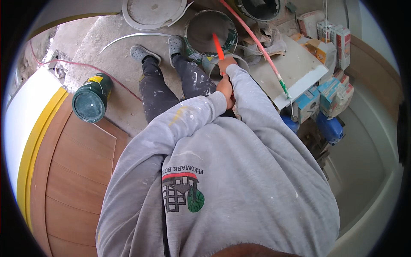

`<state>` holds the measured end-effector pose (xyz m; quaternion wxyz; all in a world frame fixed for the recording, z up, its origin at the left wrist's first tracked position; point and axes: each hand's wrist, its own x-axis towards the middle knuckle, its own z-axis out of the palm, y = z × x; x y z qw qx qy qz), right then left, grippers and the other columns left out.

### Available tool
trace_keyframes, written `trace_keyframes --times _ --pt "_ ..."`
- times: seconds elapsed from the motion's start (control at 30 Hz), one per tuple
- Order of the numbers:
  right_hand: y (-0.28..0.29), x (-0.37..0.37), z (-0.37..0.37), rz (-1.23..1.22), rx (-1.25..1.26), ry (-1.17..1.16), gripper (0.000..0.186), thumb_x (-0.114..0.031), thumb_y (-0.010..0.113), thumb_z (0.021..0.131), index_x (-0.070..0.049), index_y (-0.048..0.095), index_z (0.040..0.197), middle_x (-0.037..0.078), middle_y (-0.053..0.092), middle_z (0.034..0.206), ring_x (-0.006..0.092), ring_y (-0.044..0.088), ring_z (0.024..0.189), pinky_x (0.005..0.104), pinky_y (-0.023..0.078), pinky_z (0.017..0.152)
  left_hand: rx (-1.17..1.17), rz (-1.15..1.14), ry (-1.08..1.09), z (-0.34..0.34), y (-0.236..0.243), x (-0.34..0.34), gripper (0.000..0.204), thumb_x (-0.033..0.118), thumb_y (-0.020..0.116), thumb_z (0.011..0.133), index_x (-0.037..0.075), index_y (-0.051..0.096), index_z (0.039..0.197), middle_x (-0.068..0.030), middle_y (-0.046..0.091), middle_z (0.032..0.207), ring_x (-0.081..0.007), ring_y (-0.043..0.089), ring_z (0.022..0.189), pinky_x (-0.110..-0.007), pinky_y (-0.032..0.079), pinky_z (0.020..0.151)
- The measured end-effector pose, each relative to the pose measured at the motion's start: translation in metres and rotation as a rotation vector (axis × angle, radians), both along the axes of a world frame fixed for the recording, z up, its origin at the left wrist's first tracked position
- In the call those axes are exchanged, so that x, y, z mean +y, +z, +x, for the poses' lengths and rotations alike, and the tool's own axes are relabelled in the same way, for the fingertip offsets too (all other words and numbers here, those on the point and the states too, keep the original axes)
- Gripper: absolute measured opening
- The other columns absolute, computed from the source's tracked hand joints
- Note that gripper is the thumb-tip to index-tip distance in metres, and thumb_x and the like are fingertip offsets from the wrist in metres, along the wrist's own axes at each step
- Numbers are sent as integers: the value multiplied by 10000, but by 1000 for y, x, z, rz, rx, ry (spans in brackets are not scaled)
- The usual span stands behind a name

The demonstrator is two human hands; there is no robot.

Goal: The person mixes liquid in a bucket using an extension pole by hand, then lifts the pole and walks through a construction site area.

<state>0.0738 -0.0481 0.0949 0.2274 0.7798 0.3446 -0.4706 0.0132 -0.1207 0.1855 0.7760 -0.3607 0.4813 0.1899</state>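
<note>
My right hand (226, 65) is closed round a bright orange-red stick (217, 45). Just below it, closer to my body, my left hand (225, 91) is also closed, apparently on the same stick's lower part, which my fingers hide. The stick's far end reaches over a round dark green bucket (235, 37) that holds smooth grey mix (201, 29). Whether its tip dips into the mix, I cannot tell. A pale grey bucket (210, 66) stands under my hands, partly covered by them.
A pink pole (257, 40) with a green end crosses a pale board (295, 64) at right. Boxes (309, 103) and a blue container (329, 128) lie beyond. Leftward are a dark green bucket (90, 100), a thin hose (115, 80) and a wooden door (81, 167). A white lid (152, 13) lies ahead.
</note>
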Motion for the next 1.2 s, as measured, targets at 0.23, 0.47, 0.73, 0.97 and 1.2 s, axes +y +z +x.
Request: trace_keyframes --times 0.23,0.47,0.73,0.97,1.2 --pt "-9 -50 8 -80 266 -70 299 -254 473 877 -9 622 962 118 604 637 217 583 481 358 469 452 -134 56 91 -4 20 -25 557 567 309 945 119 480 1228 -95 546 1208 -251 543 1091 -451 423 914" --pt "38 -2 78 -175 345 -455 308 -341 456 926 -51 547 872 28 482 561 157 475 439 319 407 398 -250 746 -674 -88 -7 21 549 578 477 888 55 636 837 -90 661 916 -233 625 914 -385 529 765" --pt "195 3 100 -292 435 -817 245 -349 465 950 -145 443 1085 -14 450 617 73 384 417 234 336 362 725 926 -1714 -287 -121 -60 799 685 536 766 81 513 1288 -223 552 1244 -382 514 1172 -405 396 986" --pt "276 12 66 -228 396 -735 253 -362 464 965 -155 407 1099 -20 440 594 51 389 377 195 332 319 628 631 -1265 -303 -172 -111 981 739 567 676 202 299 1452 -291 297 1436 -438 287 1339 -443 268 1100" --pt "290 24 72 -248 388 -701 232 -359 458 964 -160 413 1076 -14 437 614 54 384 392 197 333 333 719 491 -1400 -270 -156 -90 953 733 550 701 189 309 1446 -319 263 1436 -470 257 1339 -455 253 1103"
